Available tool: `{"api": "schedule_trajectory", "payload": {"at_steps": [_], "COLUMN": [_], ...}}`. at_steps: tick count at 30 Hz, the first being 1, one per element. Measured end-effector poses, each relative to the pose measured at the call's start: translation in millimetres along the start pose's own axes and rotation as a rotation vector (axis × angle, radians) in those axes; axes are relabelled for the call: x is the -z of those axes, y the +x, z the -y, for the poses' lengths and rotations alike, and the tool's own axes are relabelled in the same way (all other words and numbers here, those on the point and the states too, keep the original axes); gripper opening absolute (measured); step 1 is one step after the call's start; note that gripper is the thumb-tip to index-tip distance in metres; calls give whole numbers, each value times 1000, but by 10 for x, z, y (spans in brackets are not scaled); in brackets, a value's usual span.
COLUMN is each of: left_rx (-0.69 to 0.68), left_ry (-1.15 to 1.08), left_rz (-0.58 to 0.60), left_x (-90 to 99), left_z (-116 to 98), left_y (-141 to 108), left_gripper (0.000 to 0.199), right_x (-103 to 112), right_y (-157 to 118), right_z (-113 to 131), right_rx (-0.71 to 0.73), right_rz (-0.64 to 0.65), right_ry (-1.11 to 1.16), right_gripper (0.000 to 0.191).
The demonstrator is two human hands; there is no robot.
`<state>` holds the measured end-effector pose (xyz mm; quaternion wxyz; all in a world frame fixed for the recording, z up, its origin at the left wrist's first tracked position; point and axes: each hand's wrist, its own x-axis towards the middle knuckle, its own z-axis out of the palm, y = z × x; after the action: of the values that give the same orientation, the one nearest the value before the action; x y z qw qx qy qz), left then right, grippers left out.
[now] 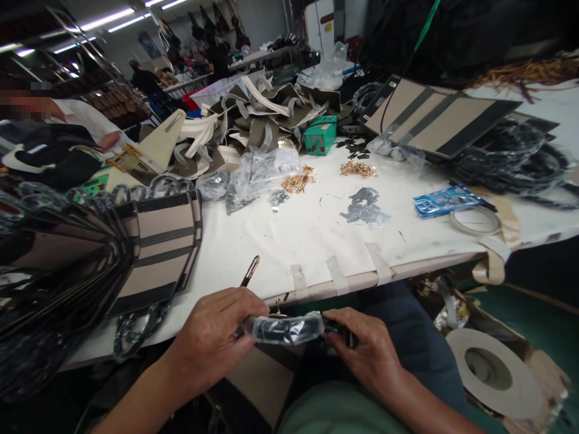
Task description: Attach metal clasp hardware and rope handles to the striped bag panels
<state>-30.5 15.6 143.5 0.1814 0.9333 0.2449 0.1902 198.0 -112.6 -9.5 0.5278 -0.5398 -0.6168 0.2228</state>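
A dark bag handle wrapped in clear plastic (287,330) arches between my hands at the table's front edge. My left hand (217,337) is closed round its left end. A slim black piece with a gold-coloured end (251,271) sticks up beyond those fingers; I cannot tell whether the hand grips it. At the handle's right end my right hand (368,346) is closed, thumb and fingers pinching it. Below hangs a beige and black bag panel (262,377), partly hidden by my hands and in shadow. A small gold-coloured fitting (278,306) shows just behind the handle.
On the white table (271,241) lie gold-coloured fasteners (298,181), flat grey metal plates (365,206), a green box (320,135), a blue packet (447,201) and a tape roll (474,222). Stacked bag panels (158,247) stand left. A large roll (493,371) sits lower right. Another person (90,123) is at left.
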Motion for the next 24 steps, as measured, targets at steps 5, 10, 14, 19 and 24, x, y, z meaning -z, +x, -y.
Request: {"api": "schedule_trajectory", "payload": {"at_steps": [5,10,14,19,24], "left_rx": [-42,-71,-25,89,154], "left_ry": [37,112,140,313,399], "left_rz": [3,24,6,-92,-103], "left_x": [12,55,58,-155,-461], "left_z": [-16,-51,-1,271,462], "left_y": [-34,-233,-237,90,457], "left_gripper": [16,13,12,39,62], "right_x": [-10,-25,-79,-161,-229], "right_y": [29,11,32,181,287], "right_z": [2,19,16,-45,-123], "right_rx": [26,73,-29,-520,-888], "right_rz": [-6,11,34,33,-20], "right_ry": [13,19,106,347,507], "right_gripper": [29,36,26,18,44]}}
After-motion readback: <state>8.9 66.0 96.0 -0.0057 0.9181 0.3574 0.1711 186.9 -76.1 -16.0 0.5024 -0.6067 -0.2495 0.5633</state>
